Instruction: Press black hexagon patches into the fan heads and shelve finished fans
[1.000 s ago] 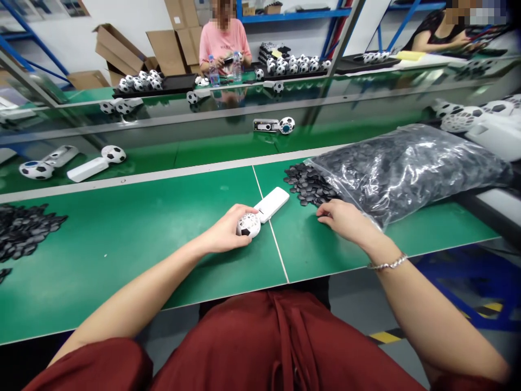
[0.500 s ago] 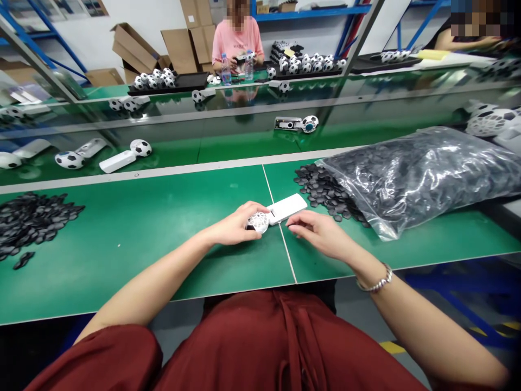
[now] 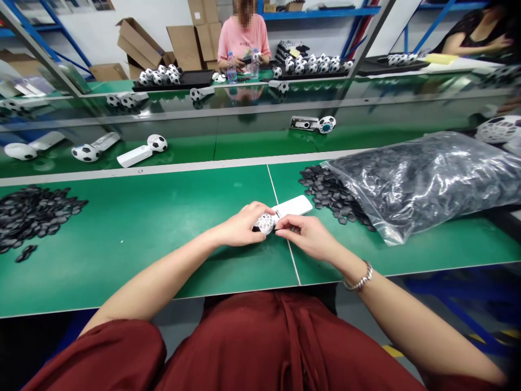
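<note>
A white hand-held fan [image 3: 290,208] with a football-shaped head lies on the green table [image 3: 142,217], its handle pointing up and right. My left hand [image 3: 240,225] cups the round head from the left. My right hand [image 3: 303,234] pinches at the head from the right with thumb and forefinger; what it holds there is too small to tell. A heap of small black pieces [image 3: 325,190] spills from a clear plastic bag [image 3: 423,176] just right of the fan.
Another pile of black pieces [image 3: 35,212] lies at the far left. Finished football fans [image 3: 140,152] and a fan [image 3: 313,124] rest on the conveyor behind. Across it a person in a pink shirt [image 3: 244,38] works; another person's arm [image 3: 474,38] shows top right.
My right hand has come left from the black pieces beside the bag to the fan's head. My left hand has stayed on the head.
</note>
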`<action>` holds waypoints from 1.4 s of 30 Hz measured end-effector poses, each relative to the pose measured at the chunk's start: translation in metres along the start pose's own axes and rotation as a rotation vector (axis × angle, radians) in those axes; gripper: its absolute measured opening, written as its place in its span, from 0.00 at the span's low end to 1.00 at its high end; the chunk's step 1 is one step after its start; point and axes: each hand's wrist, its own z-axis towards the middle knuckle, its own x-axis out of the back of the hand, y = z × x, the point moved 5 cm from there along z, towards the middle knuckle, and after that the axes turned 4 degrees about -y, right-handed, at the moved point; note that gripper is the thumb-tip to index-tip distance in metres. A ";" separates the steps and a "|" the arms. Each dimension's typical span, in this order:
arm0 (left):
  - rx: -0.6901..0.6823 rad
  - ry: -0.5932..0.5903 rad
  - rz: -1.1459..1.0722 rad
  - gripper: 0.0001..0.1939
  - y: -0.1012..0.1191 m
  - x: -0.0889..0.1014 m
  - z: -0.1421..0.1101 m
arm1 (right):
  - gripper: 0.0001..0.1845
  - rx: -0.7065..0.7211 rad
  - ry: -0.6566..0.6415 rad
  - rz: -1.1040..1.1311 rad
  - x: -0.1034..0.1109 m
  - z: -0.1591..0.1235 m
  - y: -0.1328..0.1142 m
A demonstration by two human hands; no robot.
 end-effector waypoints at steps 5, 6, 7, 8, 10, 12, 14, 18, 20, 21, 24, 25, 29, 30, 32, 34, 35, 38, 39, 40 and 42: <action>0.052 0.134 -0.024 0.23 -0.002 -0.002 0.002 | 0.02 0.044 0.035 0.031 -0.002 0.009 0.004; 0.060 0.163 -0.026 0.23 -0.002 -0.003 0.002 | 0.02 0.042 0.046 0.045 -0.003 0.010 0.005; 0.063 0.188 -0.026 0.22 -0.003 -0.003 0.002 | 0.02 0.040 0.055 0.056 -0.003 0.011 0.007; 0.062 0.209 -0.024 0.21 -0.003 -0.004 0.002 | 0.03 0.037 0.061 0.065 -0.003 0.011 0.007; 0.059 0.239 -0.023 0.20 -0.003 -0.005 0.002 | 0.04 0.029 0.069 0.078 -0.003 0.011 0.008; 0.058 0.258 -0.025 0.20 -0.004 -0.005 0.002 | 0.05 0.016 0.076 0.083 -0.003 0.011 0.008; 0.056 0.275 -0.027 0.19 -0.004 -0.006 0.002 | 0.05 0.005 0.085 0.077 -0.002 0.012 0.008; 0.053 0.294 -0.037 0.19 -0.005 -0.007 0.002 | 0.04 0.010 0.091 0.072 -0.002 0.013 0.005; 0.050 0.301 -0.052 0.19 -0.005 -0.007 0.001 | 0.04 0.011 0.090 0.070 -0.002 0.013 0.004; 0.046 0.303 -0.059 0.19 -0.005 -0.007 0.001 | 0.03 0.008 0.090 0.066 -0.002 0.013 0.003; 0.033 0.308 -0.064 0.19 -0.005 -0.008 0.001 | 0.04 -0.008 0.096 0.061 -0.002 0.014 0.004; 0.034 0.311 -0.063 0.19 -0.005 -0.008 0.001 | 0.04 -0.013 0.100 0.063 -0.002 0.014 0.005; 0.038 0.310 -0.042 0.19 -0.004 -0.008 0.001 | 0.05 -0.030 0.094 0.089 -0.003 0.016 0.009; 0.033 0.304 -0.031 0.19 -0.004 -0.008 0.001 | 0.05 -0.026 0.090 0.090 -0.004 0.016 0.009; 0.020 0.282 -0.007 0.19 -0.002 -0.008 0.001 | 0.04 -0.009 0.091 0.078 -0.006 0.015 0.010; 0.010 0.256 0.005 0.19 -0.001 -0.007 0.001 | 0.04 0.006 0.104 0.064 -0.007 0.014 0.010; 0.010 0.246 0.005 0.19 -0.001 -0.007 0.001 | 0.04 0.007 0.112 0.061 -0.007 0.013 0.010; 0.025 0.254 0.009 0.18 -0.001 -0.006 0.002 | 0.05 -0.005 0.126 0.051 -0.007 0.014 0.012; 0.030 0.270 0.018 0.18 -0.001 -0.007 0.001 | 0.05 -0.010 0.127 0.041 -0.007 0.015 0.013; 0.033 0.288 0.031 0.18 0.000 -0.008 0.001 | 0.06 -0.015 0.124 0.025 -0.006 0.016 0.013; 0.028 0.313 0.060 0.19 0.002 -0.011 0.000 | 0.08 -0.020 0.107 -0.020 -0.006 0.017 0.011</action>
